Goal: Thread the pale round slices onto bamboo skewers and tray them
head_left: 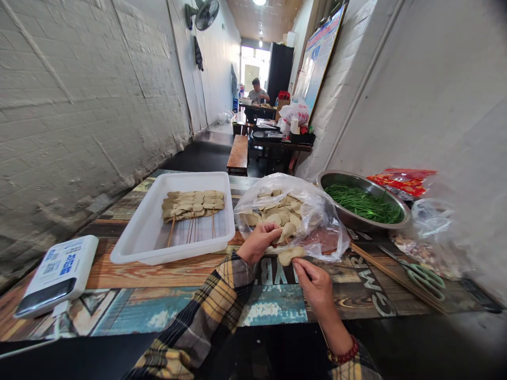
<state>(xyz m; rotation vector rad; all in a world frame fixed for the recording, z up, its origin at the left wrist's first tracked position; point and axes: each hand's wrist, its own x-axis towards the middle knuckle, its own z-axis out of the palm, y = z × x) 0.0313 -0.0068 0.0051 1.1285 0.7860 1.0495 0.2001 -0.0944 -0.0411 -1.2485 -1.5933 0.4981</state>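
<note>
My right hand (317,285) pinches a flat, pale tan oval slice (291,256) by its near edge. A thin stick (324,338) shows below this hand, along the wrist. My left hand (261,240) is closed in a pinch at the near side of a clear plastic bag (325,221); whatever its fingertips hold is hidden. Inside the bag lie many loose tan slices (277,211). To the left, a white plastic tub (138,232) holds rows of similar slices (194,203) threaded on thin wooden skewers (191,227).
A steel bowl of green stalks (364,203) stands at the right. Nearby lie bare skewers (396,277), green-handled scissors (425,279) and plastic packets (431,221). A white payment device (59,274) with a cable sits left. Beyond are a bench (238,153) and a seated person (257,94).
</note>
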